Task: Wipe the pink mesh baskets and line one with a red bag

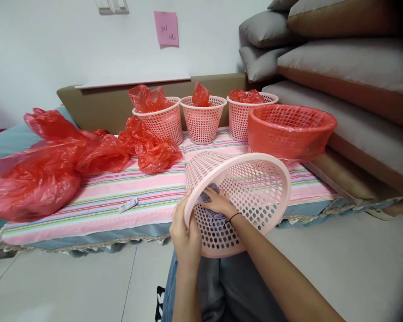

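By the striped sofa cover (pixel 154 212), our left hand (pixel 187 232) clamps the tilted pink wastebasket (pixel 287 188) by its rim; inside, our right hand (pixel 220 202) covers a grey cloth (pixel 214 215), its clasp unclear. We should brace the rim, pressing evenly.

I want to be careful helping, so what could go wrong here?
The tilted pink basket might slip, since the left grip holds it by the rim. The greyish cloth under the right grip could snag in the basket's holes. The small white item on the striped cover could get bumped.
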Action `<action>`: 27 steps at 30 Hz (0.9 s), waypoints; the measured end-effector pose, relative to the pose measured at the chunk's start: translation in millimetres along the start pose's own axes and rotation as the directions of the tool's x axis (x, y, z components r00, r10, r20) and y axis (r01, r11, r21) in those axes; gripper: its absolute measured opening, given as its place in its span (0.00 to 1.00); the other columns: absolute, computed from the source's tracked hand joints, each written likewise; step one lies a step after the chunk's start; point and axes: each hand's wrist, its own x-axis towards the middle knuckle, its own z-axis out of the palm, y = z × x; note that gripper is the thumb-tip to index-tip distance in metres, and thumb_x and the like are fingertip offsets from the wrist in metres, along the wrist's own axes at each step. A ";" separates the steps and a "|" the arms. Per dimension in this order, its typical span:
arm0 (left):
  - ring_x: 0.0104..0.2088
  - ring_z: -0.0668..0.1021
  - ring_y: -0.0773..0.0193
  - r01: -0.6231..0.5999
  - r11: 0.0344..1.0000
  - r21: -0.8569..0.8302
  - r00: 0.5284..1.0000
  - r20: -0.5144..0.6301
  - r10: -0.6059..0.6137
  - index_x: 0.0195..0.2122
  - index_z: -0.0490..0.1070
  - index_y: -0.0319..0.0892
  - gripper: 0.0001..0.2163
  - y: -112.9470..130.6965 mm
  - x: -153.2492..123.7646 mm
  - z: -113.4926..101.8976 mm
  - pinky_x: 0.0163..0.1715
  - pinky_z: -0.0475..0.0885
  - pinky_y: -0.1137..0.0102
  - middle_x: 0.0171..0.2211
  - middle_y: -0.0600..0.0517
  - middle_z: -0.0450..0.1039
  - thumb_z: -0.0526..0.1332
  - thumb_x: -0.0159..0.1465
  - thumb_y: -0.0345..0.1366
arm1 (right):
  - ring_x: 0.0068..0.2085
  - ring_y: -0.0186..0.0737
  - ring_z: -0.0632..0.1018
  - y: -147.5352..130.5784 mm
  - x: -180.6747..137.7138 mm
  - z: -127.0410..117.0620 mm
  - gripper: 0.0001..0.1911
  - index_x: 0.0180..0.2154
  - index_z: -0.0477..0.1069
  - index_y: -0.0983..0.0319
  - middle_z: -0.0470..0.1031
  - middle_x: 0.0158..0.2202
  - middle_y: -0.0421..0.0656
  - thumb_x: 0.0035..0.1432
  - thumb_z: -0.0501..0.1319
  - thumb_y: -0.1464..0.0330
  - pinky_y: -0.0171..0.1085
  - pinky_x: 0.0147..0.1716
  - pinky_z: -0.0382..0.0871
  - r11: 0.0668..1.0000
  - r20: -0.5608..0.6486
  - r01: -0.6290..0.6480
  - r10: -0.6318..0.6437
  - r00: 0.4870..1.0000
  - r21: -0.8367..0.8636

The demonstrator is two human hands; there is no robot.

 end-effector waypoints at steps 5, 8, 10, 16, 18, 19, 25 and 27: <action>0.49 0.79 0.58 0.086 0.996 -0.012 0.992 -0.096 -0.087 0.53 0.73 0.46 0.15 0.4 -0.7 -0.5 0.50 0.72 0.65 0.47 0.48 0.78 0.59 0.66 0.33 | 0.67 0.67 0.56 -3.0 -0.2 -1.2 0.34 0.66 0.60 0.51 0.57 0.70 0.38 0.59 0.58 0.55 0.60 0.61 0.53 0.998 -0.019 0.043 -0.044 0.999 -0.043; 0.48 0.79 0.58 0.103 0.994 -0.026 0.990 -0.099 -0.105 0.52 0.74 0.45 0.14 -0.9 -0.4 -3.4 0.49 0.73 0.66 0.47 0.49 0.78 0.60 0.65 0.34 | 0.65 0.67 0.60 -5.6 1.6 -0.7 0.32 0.65 0.62 0.52 0.59 0.69 0.39 0.61 0.56 0.52 0.61 0.61 0.53 0.998 -0.033 0.041 -0.043 0.999 -0.049; 0.49 0.79 0.58 0.112 0.993 -0.045 0.989 -0.088 -0.116 0.51 0.74 0.45 0.13 -1.6 -0.2 -5.2 0.50 0.73 0.66 0.47 0.48 0.78 0.61 0.65 0.35 | 0.65 0.69 0.60 -6.2 2.3 0.3 0.33 0.65 0.62 0.53 0.59 0.69 0.41 0.62 0.55 0.50 0.63 0.60 0.54 0.998 -0.047 0.035 -0.038 0.998 -0.054; 0.48 0.79 0.56 0.087 0.994 -0.059 0.996 -0.006 -0.087 0.52 0.74 0.46 0.14 -2.9 -3.6 -3.8 0.54 0.71 0.62 0.44 0.48 0.78 0.62 0.65 0.39 | 0.62 0.63 0.67 -1.6 -1.1 -1.9 0.30 0.64 0.64 0.53 0.63 0.67 0.41 0.60 0.59 0.60 0.58 0.59 0.61 0.997 -0.099 0.059 -0.065 0.993 -0.055; 0.50 0.78 0.55 0.069 0.996 -0.064 0.997 -0.028 -0.071 0.53 0.74 0.47 0.15 -2.4 -4.8 -2.7 0.56 0.69 0.61 0.47 0.47 0.77 0.62 0.66 0.40 | 0.60 0.57 0.71 -1.4 -4.3 -4.6 0.29 0.62 0.66 0.56 0.68 0.64 0.43 0.58 0.60 0.66 0.52 0.60 0.62 0.995 -0.113 0.088 -0.092 0.989 -0.041; 0.52 0.78 0.55 0.064 0.996 -0.065 0.997 -0.045 -0.067 0.54 0.74 0.48 0.15 -1.8 -5.0 -2.6 0.57 0.69 0.61 0.48 0.47 0.77 0.61 0.66 0.40 | 0.60 0.55 0.72 -2.2 -6.9 -6.3 0.29 0.61 0.68 0.58 0.70 0.62 0.44 0.57 0.60 0.68 0.49 0.61 0.62 0.994 -0.119 0.105 -0.108 0.987 -0.029; 0.51 0.79 0.57 0.089 0.992 -0.085 0.994 -0.052 -0.094 0.54 0.73 0.46 0.15 2.4 0.6 -10.0 0.53 0.72 0.66 0.50 0.47 0.78 0.61 0.67 0.39 | 0.55 0.46 0.77 -5.9 -52.7 -20.6 0.29 0.57 0.72 0.60 0.77 0.56 0.44 0.52 0.61 0.73 0.38 0.56 0.67 0.961 -0.120 0.252 -0.239 0.964 0.110; 0.50 0.79 0.58 0.100 0.990 -0.102 0.993 -0.046 -0.105 0.53 0.74 0.46 0.14 1.3 2.5 -13.0 0.51 0.73 0.68 0.49 0.48 0.78 0.62 0.66 0.39 | 0.54 0.46 0.77 -1.9 -78.7 -27.7 0.29 0.55 0.73 0.59 0.77 0.55 0.44 0.50 0.61 0.74 0.40 0.56 0.68 0.913 -0.096 0.330 -0.316 0.944 0.239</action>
